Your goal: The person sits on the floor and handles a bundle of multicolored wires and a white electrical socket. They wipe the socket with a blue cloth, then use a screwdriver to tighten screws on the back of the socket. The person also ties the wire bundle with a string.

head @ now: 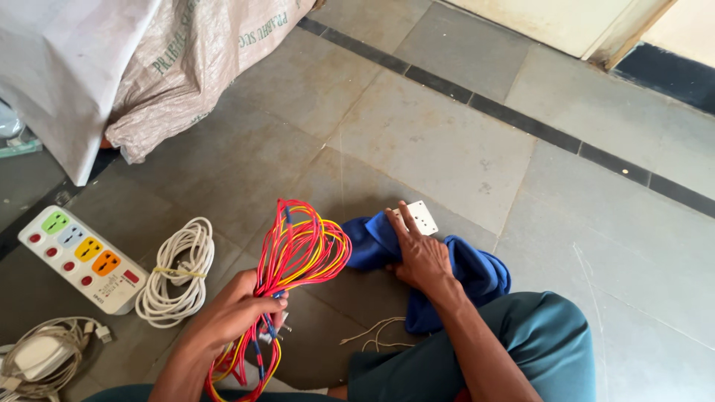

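My left hand [232, 313] is closed around a bundle of red, yellow and blue wires [302, 249], whose loops fan up and to the right over the floor. My right hand [421, 257] lies flat on a crumpled blue cloth [477, 272], fingertips touching a small white socket plate [418, 217] at the cloth's far edge. A few thin pale wire strands [376, 335] lie on the floor between my knees.
A white extension board [78, 257] with coloured sockets and red switches sits at the left, beside a coiled white cable [179, 272]. A white charger with its cord [41, 357] lies at bottom left. Woven sacks [149, 59] stand at top left. Grey tiled floor all around.
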